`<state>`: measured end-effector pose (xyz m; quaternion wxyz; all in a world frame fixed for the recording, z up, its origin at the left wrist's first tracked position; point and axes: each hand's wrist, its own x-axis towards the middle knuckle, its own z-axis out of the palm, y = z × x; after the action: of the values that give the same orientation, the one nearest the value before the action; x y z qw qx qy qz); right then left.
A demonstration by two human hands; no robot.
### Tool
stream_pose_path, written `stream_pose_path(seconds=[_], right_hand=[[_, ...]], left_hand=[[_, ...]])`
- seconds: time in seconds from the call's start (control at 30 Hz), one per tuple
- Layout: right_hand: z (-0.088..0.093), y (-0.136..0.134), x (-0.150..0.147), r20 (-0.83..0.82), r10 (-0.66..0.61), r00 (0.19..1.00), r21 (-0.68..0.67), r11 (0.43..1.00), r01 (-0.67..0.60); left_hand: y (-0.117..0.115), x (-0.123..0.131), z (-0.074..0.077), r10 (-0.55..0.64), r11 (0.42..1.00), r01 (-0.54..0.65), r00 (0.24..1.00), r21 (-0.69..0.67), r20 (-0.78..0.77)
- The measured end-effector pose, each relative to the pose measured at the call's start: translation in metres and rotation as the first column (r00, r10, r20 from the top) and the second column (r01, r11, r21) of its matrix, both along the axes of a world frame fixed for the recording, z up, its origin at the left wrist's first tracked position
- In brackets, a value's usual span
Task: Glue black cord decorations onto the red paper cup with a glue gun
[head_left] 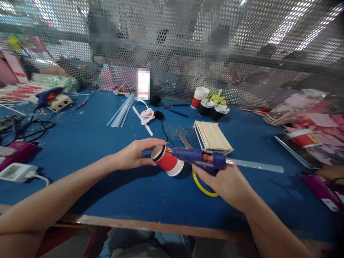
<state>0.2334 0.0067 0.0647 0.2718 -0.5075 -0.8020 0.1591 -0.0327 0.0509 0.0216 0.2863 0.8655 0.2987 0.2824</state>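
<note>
My left hand (138, 154) grips a small red and white paper cup (170, 162) near its rim, thumb and fingers closed around that end. The cup lies tilted on its side, and a black band runs round it near the rim. In my right hand (228, 182) is a blue glue gun (199, 156), with a clear glue stick (258, 165) jutting from its back. The gun's nozzle points left and meets or nearly meets the cup by the black band. Under the gun lie scissors (200, 184) with a yellow handle, partly hidden. Black yarn (163, 129) trails toward the cup.
Wooden sticks (212, 136) lie behind the gun. Farther back are pliers (177, 110), stacked cups (200, 96), black cups (206, 106), white ribbon (147, 115) and glue sticks (122, 114). Another glue gun (49, 96) rests left. A perforated metal screen (172, 46) borders the blue table.
</note>
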Motion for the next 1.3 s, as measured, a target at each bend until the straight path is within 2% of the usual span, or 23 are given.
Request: stream_pose_path(seconds=[0.1, 0.17, 0.27, 0.4, 0.6, 0.73, 0.8, 0.87, 0.9, 0.93, 1.0, 1.03, 1.07, 1.13, 1.3], right_hand=[[0.004, 0.006, 0.010, -0.090, -0.086, 0.992, -0.116, 0.990, 0.075], [0.006, 0.014, 0.022, -0.149, -0.193, 0.970, -0.140, 0.975, 0.172], [0.004, 0.035, 0.044, -0.186, -0.377, 0.907, 0.011, 0.922, 0.386], [-0.003, 0.067, 0.062, 0.081, -0.549, 0.832, 0.106, 0.835, 0.540], [-0.021, 0.096, 0.061, 0.248, -0.642, 0.725, 0.071, 0.759, 0.647], [-0.029, 0.102, 0.062, 0.364, -0.609, 0.705, 0.086, 0.776, 0.625], [-0.028, 0.098, 0.060, 0.361, -0.623, 0.694, 0.149, 0.773, 0.616], [-0.024, 0.089, 0.050, 0.282, -0.630, 0.724, 0.251, 0.777, 0.578], [-0.021, 0.082, 0.043, 0.222, -0.596, 0.771, 0.288, 0.796, 0.532], [-0.017, 0.074, 0.034, 0.165, -0.500, 0.850, 0.275, 0.851, 0.447], [-0.013, 0.059, 0.014, 0.031, -0.207, 0.978, 0.093, 0.975, 0.203], [-0.011, 0.052, 0.004, -0.027, -0.061, 0.998, -0.053, 0.997, 0.059], [-0.011, 0.047, -0.005, -0.094, 0.043, 0.995, -0.170, 0.984, -0.059], [-0.012, 0.042, -0.021, -0.213, 0.134, 0.968, -0.292, 0.937, -0.194], [-0.016, 0.046, -0.044, -0.389, 0.211, 0.897, -0.337, 0.874, -0.351]], left_hand=[[0.000, 0.000, -0.001, -0.003, 1.000, 0.003, 1.000, 0.005, 0.004], [0.000, 0.000, -0.001, 0.007, 1.000, -0.007, 1.000, -0.015, 0.008], [-0.001, 0.000, 0.000, 0.023, 0.999, -0.023, 1.000, -0.033, 0.008], [-0.002, 0.001, 0.002, 0.020, 0.999, -0.019, 1.000, -0.040, 0.015], [-0.004, 0.002, 0.003, 0.014, 1.000, -0.014, 1.000, 0.015, -0.014], [-0.004, 0.002, 0.003, 0.000, 0.999, 0.002, 0.999, 0.050, -0.041], [-0.004, 0.002, 0.003, -0.009, 0.998, 0.012, 0.999, 0.059, -0.045], [-0.005, 0.002, 0.003, -0.023, 0.997, 0.027, 0.998, 0.071, -0.058], [-0.006, 0.002, 0.004, -0.031, 0.996, 0.036, 0.997, 0.079, -0.065], [-0.006, 0.002, 0.004, -0.040, 0.995, 0.045, 0.997, 0.086, -0.069], [-0.008, 0.003, 0.006, -0.055, 0.993, 0.062, 0.996, 0.104, -0.071], [-0.009, 0.004, 0.006, -0.061, 0.991, 0.068, 0.996, 0.115, -0.070], [-0.010, 0.004, 0.006, -0.065, 0.989, 0.073, 0.996, 0.126, -0.069], [-0.012, 0.005, 0.006, -0.074, 0.987, 0.083, 0.995, 0.140, -0.069], [-0.014, 0.007, 0.006, -0.085, 0.983, 0.099, 0.992, 0.157, -0.093]])
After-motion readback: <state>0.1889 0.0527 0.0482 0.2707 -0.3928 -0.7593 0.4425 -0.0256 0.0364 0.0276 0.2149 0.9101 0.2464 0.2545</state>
